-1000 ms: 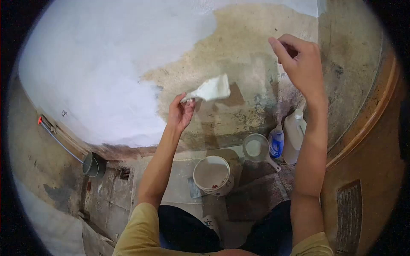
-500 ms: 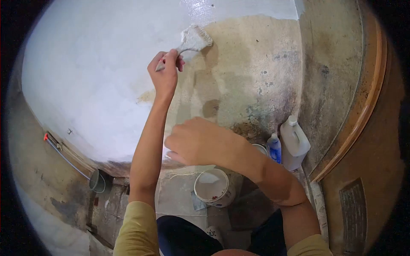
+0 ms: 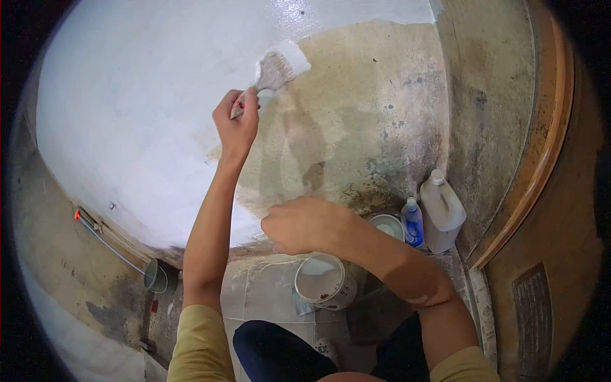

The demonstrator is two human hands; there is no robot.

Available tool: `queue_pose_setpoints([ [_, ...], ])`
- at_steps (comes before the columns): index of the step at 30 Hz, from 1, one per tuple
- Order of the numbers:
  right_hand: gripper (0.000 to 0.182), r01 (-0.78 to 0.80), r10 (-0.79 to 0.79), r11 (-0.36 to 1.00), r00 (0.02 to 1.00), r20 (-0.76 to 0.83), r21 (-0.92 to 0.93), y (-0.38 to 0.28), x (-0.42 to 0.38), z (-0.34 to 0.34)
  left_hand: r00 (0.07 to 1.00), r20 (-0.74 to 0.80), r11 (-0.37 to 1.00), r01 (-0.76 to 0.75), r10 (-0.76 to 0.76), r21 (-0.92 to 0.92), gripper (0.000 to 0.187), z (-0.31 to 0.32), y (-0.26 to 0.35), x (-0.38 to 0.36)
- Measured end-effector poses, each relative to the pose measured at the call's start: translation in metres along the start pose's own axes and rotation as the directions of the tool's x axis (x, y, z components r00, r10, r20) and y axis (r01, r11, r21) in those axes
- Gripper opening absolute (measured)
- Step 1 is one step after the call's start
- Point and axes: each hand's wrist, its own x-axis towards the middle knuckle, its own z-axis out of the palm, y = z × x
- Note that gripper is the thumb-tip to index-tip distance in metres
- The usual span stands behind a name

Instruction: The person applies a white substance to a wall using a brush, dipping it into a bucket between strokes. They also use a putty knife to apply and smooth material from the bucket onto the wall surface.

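Note:
My left hand point(image 3: 237, 121) grips the handle of a wide paint brush point(image 3: 275, 71), whose bristles press on the wall point(image 3: 356, 83) where white paint borders bare, stained plaster. Fresh white paint shows just right of the bristles. My right hand point(image 3: 299, 224) hangs in front of the lower wall, above a white paint bucket point(image 3: 340, 294). Its fingers are curled, and whatever they might hold is hidden behind the back of the hand.
A blue-labelled bottle point(image 3: 413, 223) and a white jug point(image 3: 442, 213) stand at the wall's foot, beside an open round container point(image 3: 388, 226). At the left are a dark bucket point(image 3: 160, 276) and a blue stick with a red end point(image 3: 109, 243). Wooden trim point(image 3: 541, 162) curves at the right.
My left hand and the brush have moved slightly down and left, leaving white paint on the bare patch. My right hand has shifted a little right and down in view.

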Motion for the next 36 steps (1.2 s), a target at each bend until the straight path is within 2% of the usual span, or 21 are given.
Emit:
queue_pose_setpoints([
  [3, 0.028, -0.013, 0.014, 1.000, 0.999, 0.050, -0.008, 0.001, 0.002, 0.001, 0.999, -0.001, 0.999, 0.037, -0.037, 0.035, 0.026, -0.008, 0.009, -0.004],
  [6, 0.030, -0.023, 0.024, 1.000, 0.997, 0.073, -0.013, 0.000, 0.005, 0.004, 0.999, 0.022, 0.999, 0.031, -0.031, -0.036, 0.027, -0.005, 0.024, 0.000],
  [8, 0.030, -0.033, 0.035, 0.999, 0.992, 0.122, -0.014, -0.002, 0.009, 0.006, 0.998, 0.015, 0.995, -0.056, 0.057, -0.081, 0.028, 0.016, 0.036, 0.008],
  [11, 0.031, -0.046, 0.051, 0.998, 0.986, 0.159, -0.034, 0.003, 0.018, 0.023, 0.996, 0.068, 0.988, -0.051, 0.062, -0.149, 0.028, 0.049, 0.043, 0.019],
  [15, 0.033, -0.110, 0.120, 0.993, 0.961, 0.249, -0.054, -0.004, 0.018, 0.021, 0.987, 0.099, 0.990, -0.121, 0.127, -0.068, 0.028, 0.065, 0.031, 0.026],
  [17, 0.034, -0.112, 0.119, 0.993, 0.952, 0.283, -0.042, -0.002, 0.019, 0.023, 0.996, 0.072, 0.995, -0.050, 0.056, -0.084, 0.028, 0.057, 0.018, 0.028],
  [20, 0.033, -0.111, 0.112, 0.994, 0.963, 0.245, -0.019, 0.000, 0.016, 0.020, 0.998, 0.020, 0.998, -0.061, 0.061, 0.005, 0.028, 0.026, 0.010, 0.016],
  [25, 0.031, -0.117, 0.114, 0.993, 0.952, 0.283, -0.006, 0.004, 0.018, 0.021, 0.999, -0.001, 0.999, 0.035, -0.035, -0.010, 0.025, -0.032, 0.011, -0.009],
  [27, 0.030, -0.111, 0.108, 0.994, 0.956, 0.272, -0.006, 0.006, 0.018, 0.024, 0.997, -0.067, 0.988, -0.012, 0.022, 0.153, 0.025, -0.049, 0.007, -0.012],
  [28, 0.030, -0.107, 0.106, 0.994, 0.955, 0.278, -0.010, 0.005, 0.018, 0.023, 0.998, -0.066, 0.988, -0.010, 0.021, 0.151, 0.025, -0.053, 0.005, -0.011],
  [30, 0.030, -0.106, 0.106, 0.994, 0.953, 0.284, -0.016, 0.004, 0.016, 0.023, 0.992, -0.114, 0.936, -0.013, 0.057, 0.351, 0.028, -0.056, 0.005, -0.008],
  [31, 0.030, -0.101, 0.104, 0.995, 0.953, 0.284, -0.024, 0.004, 0.016, 0.024, 0.992, -0.115, 0.937, -0.013, 0.057, 0.350, 0.028, -0.053, 0.008, -0.007],
  [33, 0.030, -0.094, 0.100, 0.995, 0.953, 0.286, -0.036, 0.002, 0.017, 0.027, 0.971, -0.035, 0.815, -0.178, 0.236, 0.551, 0.030, -0.035, 0.015, -0.002],
  [34, 0.030, -0.102, 0.110, 0.994, 0.947, 0.302, -0.043, 0.001, 0.018, 0.029, 0.985, -0.040, 0.848, -0.124, 0.168, 0.516, 0.029, -0.020, 0.019, -0.001],
  [35, 0.029, -0.109, 0.121, 0.993, 0.940, 0.318, -0.054, 0.000, 0.019, 0.031, 0.977, -0.010, 0.855, -0.181, 0.213, 0.487, 0.024, -0.004, 0.011, 0.001],
  [36, 0.029, -0.108, 0.123, 0.992, 0.940, 0.319, -0.063, 0.002, 0.022, 0.036, 0.964, 0.052, 0.820, -0.251, 0.263, 0.514, 0.022, 0.012, 0.031, 0.000],
])
